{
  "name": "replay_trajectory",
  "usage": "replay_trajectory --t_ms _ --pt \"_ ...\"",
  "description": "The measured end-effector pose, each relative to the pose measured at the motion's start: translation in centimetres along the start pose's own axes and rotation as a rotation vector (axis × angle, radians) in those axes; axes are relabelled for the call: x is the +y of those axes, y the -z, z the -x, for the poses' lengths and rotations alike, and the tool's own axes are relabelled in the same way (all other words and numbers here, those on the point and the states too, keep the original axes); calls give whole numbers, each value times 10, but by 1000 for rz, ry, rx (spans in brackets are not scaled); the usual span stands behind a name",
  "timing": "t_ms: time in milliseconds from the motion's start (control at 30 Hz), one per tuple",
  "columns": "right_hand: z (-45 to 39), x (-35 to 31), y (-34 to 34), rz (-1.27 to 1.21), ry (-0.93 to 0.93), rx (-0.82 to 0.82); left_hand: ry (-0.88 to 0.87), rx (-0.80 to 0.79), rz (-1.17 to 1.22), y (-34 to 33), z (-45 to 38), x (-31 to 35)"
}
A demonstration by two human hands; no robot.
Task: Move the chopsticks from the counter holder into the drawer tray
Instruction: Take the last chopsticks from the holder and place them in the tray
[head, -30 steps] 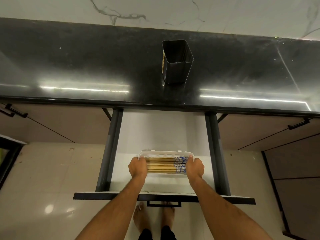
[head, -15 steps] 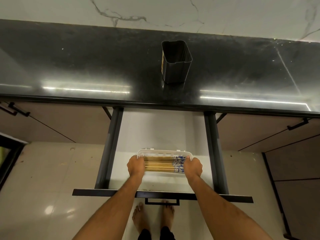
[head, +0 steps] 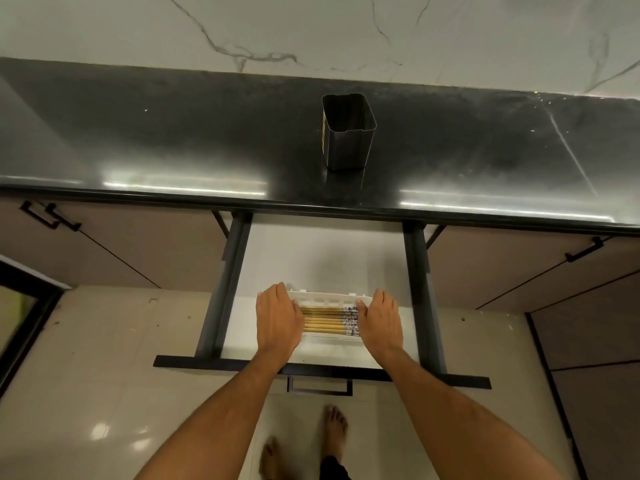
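The chopsticks [head: 325, 321] lie side by side in the white tray [head: 327, 298], their wooden shafts pointing left and their blue-and-white patterned ends to the right. The tray sits on the pale floor of the open drawer [head: 329, 258], toward its front. The left hand [head: 277, 318] lies over the tray's left end and the right hand [head: 380, 318] over its right end, both palm down with fingers fairly straight and reaching to the tray's far rim; whether the thumbs hook under the tray cannot be told.

Bare drawer floor stretches from the tray's far rim back to the counter's edge, and a narrower strip lies between each hand and the dark side rails. The drawer's black front panel [head: 214, 362] runs just below the wrists.

On the black counter [head: 138, 140] above stands the dark holder [head: 348, 131], upright, well back from the counter's front edge. A yellow label runs down its left face; its writing is too small to read.
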State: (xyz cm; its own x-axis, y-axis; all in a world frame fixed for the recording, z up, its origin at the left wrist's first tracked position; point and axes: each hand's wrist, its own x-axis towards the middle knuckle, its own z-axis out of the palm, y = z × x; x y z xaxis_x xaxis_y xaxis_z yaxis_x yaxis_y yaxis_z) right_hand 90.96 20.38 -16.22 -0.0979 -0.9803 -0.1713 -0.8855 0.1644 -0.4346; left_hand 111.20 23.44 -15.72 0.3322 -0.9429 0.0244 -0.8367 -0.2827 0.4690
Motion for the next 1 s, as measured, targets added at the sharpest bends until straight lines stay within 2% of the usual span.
replay_trajectory --t_ms 267,433,600,733,1000 --pt "53 -12 7 112 291 149 -250 64 -35 27 49 0" --pt "116 -13 -2 229 393 207 -316 50 -60 36 105 -19" --pt "184 -6 -15 265 392 150 -355 49 -110 44 170 -41" --pt "224 3 -20 319 399 101 -409 -13 -165 41 202 -57" --pt "228 8 -35 436 442 -81 -452 -154 -278 21 214 -63"
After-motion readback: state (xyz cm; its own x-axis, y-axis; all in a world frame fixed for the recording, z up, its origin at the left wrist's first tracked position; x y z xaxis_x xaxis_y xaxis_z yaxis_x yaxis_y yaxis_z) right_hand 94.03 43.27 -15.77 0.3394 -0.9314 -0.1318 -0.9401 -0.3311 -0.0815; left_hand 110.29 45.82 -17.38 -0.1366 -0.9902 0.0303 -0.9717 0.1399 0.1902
